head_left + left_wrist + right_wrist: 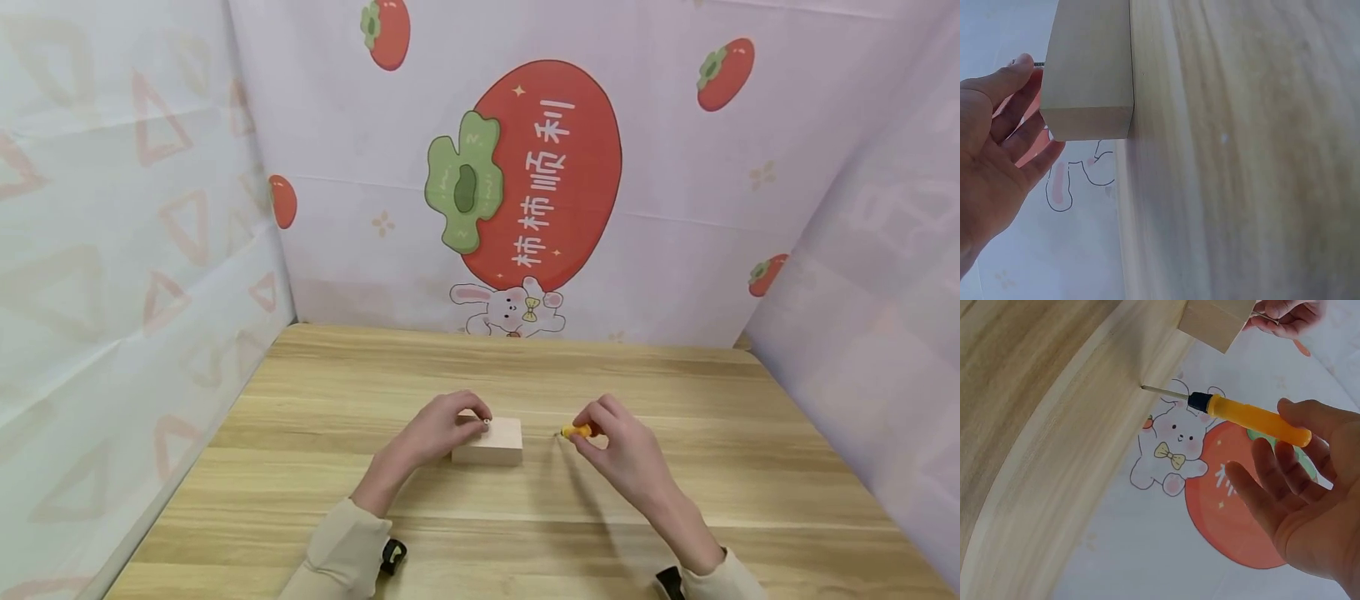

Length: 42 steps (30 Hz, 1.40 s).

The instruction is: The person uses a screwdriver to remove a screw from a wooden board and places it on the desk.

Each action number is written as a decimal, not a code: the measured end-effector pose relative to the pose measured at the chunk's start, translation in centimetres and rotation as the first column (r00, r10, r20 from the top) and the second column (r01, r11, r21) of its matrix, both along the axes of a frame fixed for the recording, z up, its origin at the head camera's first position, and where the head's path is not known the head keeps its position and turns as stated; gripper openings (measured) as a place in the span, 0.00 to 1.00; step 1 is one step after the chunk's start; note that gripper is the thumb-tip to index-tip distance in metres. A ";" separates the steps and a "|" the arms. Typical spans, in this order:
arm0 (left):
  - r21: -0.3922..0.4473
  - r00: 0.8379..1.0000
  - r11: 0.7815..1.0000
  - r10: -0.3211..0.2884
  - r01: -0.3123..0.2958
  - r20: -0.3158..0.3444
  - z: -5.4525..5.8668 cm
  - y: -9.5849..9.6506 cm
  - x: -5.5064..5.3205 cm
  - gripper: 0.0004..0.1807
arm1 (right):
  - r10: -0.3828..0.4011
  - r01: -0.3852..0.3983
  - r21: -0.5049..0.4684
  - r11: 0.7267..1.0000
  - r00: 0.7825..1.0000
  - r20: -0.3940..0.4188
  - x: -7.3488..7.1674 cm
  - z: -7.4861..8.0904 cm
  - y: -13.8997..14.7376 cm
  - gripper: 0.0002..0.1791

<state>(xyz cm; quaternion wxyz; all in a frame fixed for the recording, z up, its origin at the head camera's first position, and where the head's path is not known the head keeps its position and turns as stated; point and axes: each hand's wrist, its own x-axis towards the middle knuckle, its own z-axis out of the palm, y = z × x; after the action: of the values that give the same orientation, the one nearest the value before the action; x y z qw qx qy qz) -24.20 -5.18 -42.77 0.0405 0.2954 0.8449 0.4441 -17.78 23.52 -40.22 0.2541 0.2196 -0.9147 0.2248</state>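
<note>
A pale wooden block (495, 456) lies on the table in the head view. At its top my left hand (442, 427) pinches a small screw (1039, 64) between thumb and fingertips. The screw stands upright on the block, its threaded shank showing in the left wrist view and its head in the head view. Right of the block, my right hand (626, 450) holds a yellow screwdriver (1260, 422) by its handle, between thumb and fingers. The metal shaft (1163, 393) points left past the black collar, its tip apart from both block and screw.
The wood-grain table (315, 492) carries the block. Behind it hangs a pale cloth (352, 275) printed with persimmons and a rabbit. More cloth closes in the left side (112, 292) and the right side (885, 333).
</note>
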 end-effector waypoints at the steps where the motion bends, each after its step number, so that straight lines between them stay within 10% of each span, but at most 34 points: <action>1: -0.015 1.000 1.000 0.016 -0.016 0.003 0.0 0.0 0.0 0.05 | 0.003 -0.003 0.017 1.000 1.000 0.017 0.1 0.1 0.0 0.15; 13: -0.052 0.983 0.984 0.167 -0.171 -0.078 0.6 0.4 0.4 0.02 | -0.017 -0.061 0.253 0.965 0.956 0.294 1.2 0.1 0.2 0.08; 23: -0.044 0.984 0.985 0.161 -0.164 -0.072 0.5 0.3 0.5 0.04 | -0.091 -0.057 0.307 0.950 0.890 0.447 1.5 -0.5 0.2 0.13; 42: -0.008 0.981 0.987 0.158 -0.160 -0.111 0.2 -0.1 0.5 0.08 | 0.014 -0.187 0.251 0.950 0.827 0.562 1.4 -1.4 0.5 0.21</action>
<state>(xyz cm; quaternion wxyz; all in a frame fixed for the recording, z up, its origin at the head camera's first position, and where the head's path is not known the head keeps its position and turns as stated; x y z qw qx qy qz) -23.69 -5.25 -42.57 -0.0395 0.2506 0.8705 0.4218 -16.42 24.03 -41.66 -0.0693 0.2289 -0.9589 0.1529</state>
